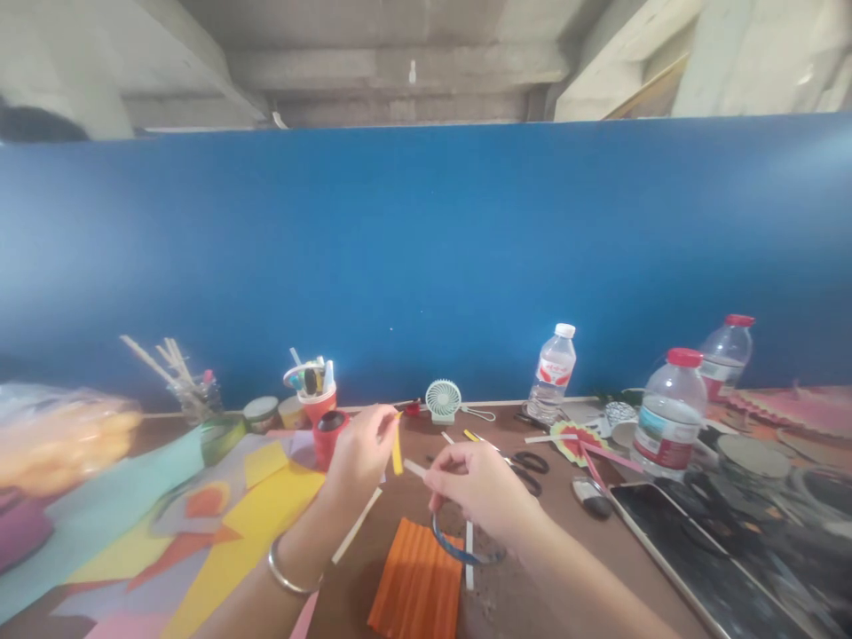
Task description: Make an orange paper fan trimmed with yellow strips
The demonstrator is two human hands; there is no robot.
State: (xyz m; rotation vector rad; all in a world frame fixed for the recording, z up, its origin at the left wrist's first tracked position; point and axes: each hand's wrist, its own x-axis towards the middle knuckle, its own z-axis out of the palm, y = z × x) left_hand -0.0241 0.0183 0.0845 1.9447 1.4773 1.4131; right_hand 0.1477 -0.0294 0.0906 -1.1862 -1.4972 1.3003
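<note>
My left hand [359,453] pinches a narrow yellow paper strip [398,451] that hangs down from its fingertips above the brown table. A silver bangle sits on that wrist. Just to the right, my right hand [476,484] is closed around a thin pale stick or strip [414,468] whose end points toward the yellow strip. Below the hands lies a pleated orange paper [416,581] and a curved blue strip [459,550].
Coloured paper sheets [219,524] cover the table's left. Cups with pens [312,390], a red cup [328,435], a small fan [443,399], scissors [529,469], water bottles [669,413], a phone [692,559] and a blue partition [426,257] surround the work spot.
</note>
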